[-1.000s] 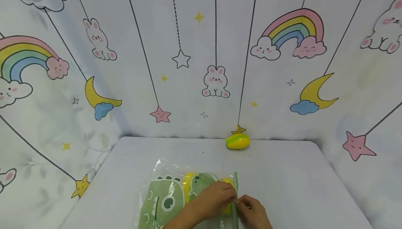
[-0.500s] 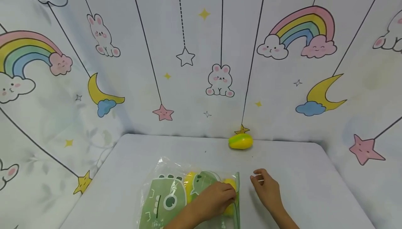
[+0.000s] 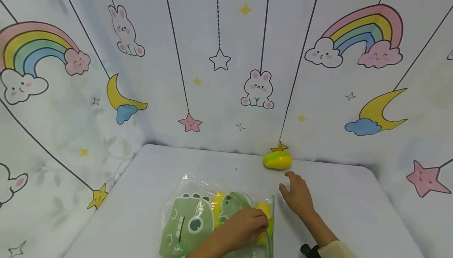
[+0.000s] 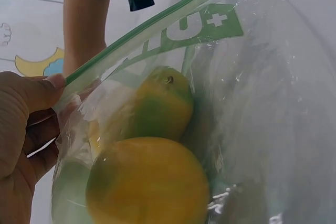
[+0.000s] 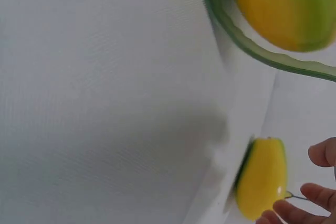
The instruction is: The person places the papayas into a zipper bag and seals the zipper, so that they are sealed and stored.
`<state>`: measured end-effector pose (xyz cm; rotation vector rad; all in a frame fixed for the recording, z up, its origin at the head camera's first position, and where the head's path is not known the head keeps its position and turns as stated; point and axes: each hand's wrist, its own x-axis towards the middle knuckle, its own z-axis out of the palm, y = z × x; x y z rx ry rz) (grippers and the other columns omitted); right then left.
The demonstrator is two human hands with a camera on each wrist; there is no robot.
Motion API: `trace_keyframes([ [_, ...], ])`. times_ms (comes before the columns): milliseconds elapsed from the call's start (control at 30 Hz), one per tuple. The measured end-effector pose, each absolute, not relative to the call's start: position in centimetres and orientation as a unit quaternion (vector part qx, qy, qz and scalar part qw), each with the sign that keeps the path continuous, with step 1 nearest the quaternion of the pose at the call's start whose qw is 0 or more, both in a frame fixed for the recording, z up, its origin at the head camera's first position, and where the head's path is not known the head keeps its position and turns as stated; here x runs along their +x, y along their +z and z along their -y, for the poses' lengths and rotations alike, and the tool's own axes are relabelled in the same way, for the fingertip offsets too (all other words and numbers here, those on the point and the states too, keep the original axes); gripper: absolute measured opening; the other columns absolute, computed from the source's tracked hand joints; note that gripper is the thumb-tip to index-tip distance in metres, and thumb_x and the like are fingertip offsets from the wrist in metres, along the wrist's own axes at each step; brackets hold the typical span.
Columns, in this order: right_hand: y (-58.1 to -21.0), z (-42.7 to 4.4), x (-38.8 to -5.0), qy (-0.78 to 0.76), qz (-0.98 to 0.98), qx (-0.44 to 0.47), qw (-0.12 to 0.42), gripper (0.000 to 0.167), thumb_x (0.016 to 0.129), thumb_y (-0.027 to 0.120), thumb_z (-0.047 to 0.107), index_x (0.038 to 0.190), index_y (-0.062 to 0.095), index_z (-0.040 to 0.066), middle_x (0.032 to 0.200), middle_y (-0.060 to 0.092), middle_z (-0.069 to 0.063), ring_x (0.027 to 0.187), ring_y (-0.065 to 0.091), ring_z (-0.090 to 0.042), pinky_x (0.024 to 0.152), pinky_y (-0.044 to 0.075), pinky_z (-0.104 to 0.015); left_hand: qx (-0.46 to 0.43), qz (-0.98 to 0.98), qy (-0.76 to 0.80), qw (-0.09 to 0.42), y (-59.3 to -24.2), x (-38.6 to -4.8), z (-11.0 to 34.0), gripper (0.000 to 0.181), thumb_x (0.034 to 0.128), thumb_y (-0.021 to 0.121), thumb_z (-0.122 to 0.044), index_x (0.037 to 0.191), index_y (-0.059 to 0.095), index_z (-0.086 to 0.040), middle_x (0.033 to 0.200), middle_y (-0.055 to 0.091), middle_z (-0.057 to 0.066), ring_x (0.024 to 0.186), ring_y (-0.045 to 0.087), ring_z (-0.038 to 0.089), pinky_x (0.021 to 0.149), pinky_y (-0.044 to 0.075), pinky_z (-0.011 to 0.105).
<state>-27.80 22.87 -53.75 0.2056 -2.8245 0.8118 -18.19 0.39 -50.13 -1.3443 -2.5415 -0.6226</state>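
A clear zip bag [image 3: 173, 226] with a green dinosaur print lies at the table's front, its green-sealed opening [image 4: 157, 22] to the right. Inside it, yellow-green fruits [image 4: 147, 182] show through the plastic. My left hand [image 3: 244, 226] pinches the bag's edge at the seal between thumb and fingers, as the left wrist view shows. Beyond the bag, a yellow-green papaya [image 3: 277, 160] lies at the table's back edge. My right hand [image 3: 297, 195] reaches just short of the papaya, holding nothing, thumb and fingers spread apart.
The white table [image 3: 354, 211] meets a printed cloth backdrop [image 3: 219, 93] with rainbows, rabbits and stars behind and at both sides. A black wrist device [image 3: 309, 251] sits by the right sleeve [image 3: 337, 250].
My right hand has let go of the bag's seal and moved right, then forward towards the papaya. My left hand stays on the bag's edge. The head view has shifted slightly.
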Motion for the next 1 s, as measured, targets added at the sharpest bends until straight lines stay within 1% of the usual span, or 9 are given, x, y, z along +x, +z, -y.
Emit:
trace_keyframes([
  [100, -54.4, -22.6, -28.3, 0.254, 0.958, 0.076, 0.109, 0.045, 0.089, 0.066, 0.017, 0.127, 0.053, -0.005, 0.128, 0.057, -0.028, 0.114, 0.055, -0.045, 0.094, 0.046, -0.060, -0.458, 0.859, -0.205, 0.096, -50.2, -18.3, -0.3, 0.004, 0.0925, 0.068, -0.018, 0.097, 0.069, -0.018, 0.100, 0.067, -0.011, 0.094, 0.061, -0.003, 0.087, 0.045, 0.006],
  [233, -54.4, -22.0, -29.8, 0.214, 0.961, 0.104, 0.142, 0.048, 0.087, 0.067, 0.014, 0.127, 0.053, -0.008, 0.127, 0.057, -0.030, 0.120, 0.050, -0.049, 0.099, 0.042, -0.063, -0.459, 0.860, -0.200, 0.096, -50.2, -18.4, -0.1, 0.004, 0.0924, 0.068, -0.019, 0.097, 0.068, -0.019, 0.101, 0.067, -0.011, 0.094, 0.061, -0.003, 0.088, 0.045, 0.007],
  [333, -54.3, -21.8, -31.2, 0.188, 0.955, 0.141, 0.178, 0.050, 0.085, 0.069, 0.011, 0.128, 0.052, -0.007, 0.127, 0.057, -0.031, 0.124, 0.046, -0.051, 0.101, 0.038, -0.064, -0.457, 0.861, -0.199, 0.101, -50.2, -18.4, -0.1, 0.004, 0.0922, 0.069, -0.019, 0.096, 0.069, -0.019, 0.100, 0.067, -0.011, 0.094, 0.061, -0.002, 0.087, 0.044, 0.006],
  [433, -54.3, -21.9, -32.2, 0.161, 0.951, 0.173, 0.197, 0.052, 0.082, 0.071, 0.008, 0.129, 0.054, -0.004, 0.132, 0.053, -0.031, 0.128, 0.043, -0.053, 0.103, 0.036, -0.065, -0.462, 0.857, -0.202, 0.106, -50.3, -18.3, -0.4, 0.004, 0.0924, 0.068, -0.018, 0.096, 0.069, -0.018, 0.100, 0.067, -0.010, 0.093, 0.061, -0.002, 0.086, 0.044, 0.005],
  [500, -54.4, -22.3, -32.5, 0.139, 0.956, 0.183, 0.184, 0.055, 0.081, 0.072, 0.008, 0.132, 0.053, -0.001, 0.138, 0.048, -0.031, 0.131, 0.039, -0.053, 0.105, 0.034, -0.066, -0.469, 0.853, -0.201, 0.112, -50.3, -18.3, -0.6, 0.004, 0.0926, 0.068, -0.018, 0.097, 0.069, -0.017, 0.100, 0.067, -0.010, 0.093, 0.062, -0.001, 0.086, 0.044, 0.005],
  [600, -54.7, -22.5, -32.8, 0.108, 0.967, 0.186, 0.135, 0.062, 0.083, 0.070, 0.010, 0.140, 0.047, 0.003, 0.144, 0.040, -0.032, 0.136, 0.031, -0.053, 0.110, 0.026, -0.067, -0.464, 0.855, -0.202, 0.115, -50.5, -17.9, -0.6, 0.004, 0.0928, 0.067, -0.017, 0.097, 0.068, -0.017, 0.099, 0.066, -0.010, 0.091, 0.061, -0.002, 0.085, 0.043, 0.004],
  [733, -54.2, -22.8, -33.1, 0.084, 0.975, 0.176, 0.109, 0.068, 0.084, 0.069, 0.011, 0.146, 0.040, 0.004, 0.138, 0.039, -0.035, 0.133, 0.030, -0.056, 0.111, 0.021, -0.069, -0.453, 0.861, -0.201, 0.112, -50.5, -17.7, -0.4, 0.003, 0.0941, 0.066, -0.016, 0.095, 0.067, -0.019, 0.097, 0.064, -0.012, 0.088, 0.057, -0.005, 0.082, 0.042, 0.003],
  [833, -53.5, -22.9, -33.4, 0.075, 0.975, 0.176, 0.113, 0.062, 0.084, 0.070, 0.011, 0.140, 0.046, 0.001, 0.130, 0.042, -0.036, 0.128, 0.033, -0.057, 0.109, 0.023, -0.069, -0.451, 0.862, -0.205, 0.106, -50.5, -17.7, -0.4, 0.004, 0.0945, 0.065, -0.016, 0.094, 0.067, -0.019, 0.096, 0.065, -0.012, 0.086, 0.057, -0.006, 0.081, 0.042, 0.003],
  [1000, -52.7, -22.9, -33.8, 0.053, 0.972, 0.193, 0.122, 0.045, 0.084, 0.068, 0.012, 0.125, 0.057, -0.004, 0.141, 0.040, -0.033, 0.135, 0.032, -0.053, 0.112, 0.025, -0.065, -0.455, 0.861, -0.203, 0.100, -50.5, -17.9, -0.7, 0.003, 0.0935, 0.066, -0.016, 0.095, 0.069, -0.018, 0.096, 0.065, -0.012, 0.086, 0.057, -0.006, 0.080, 0.042, 0.002],
])
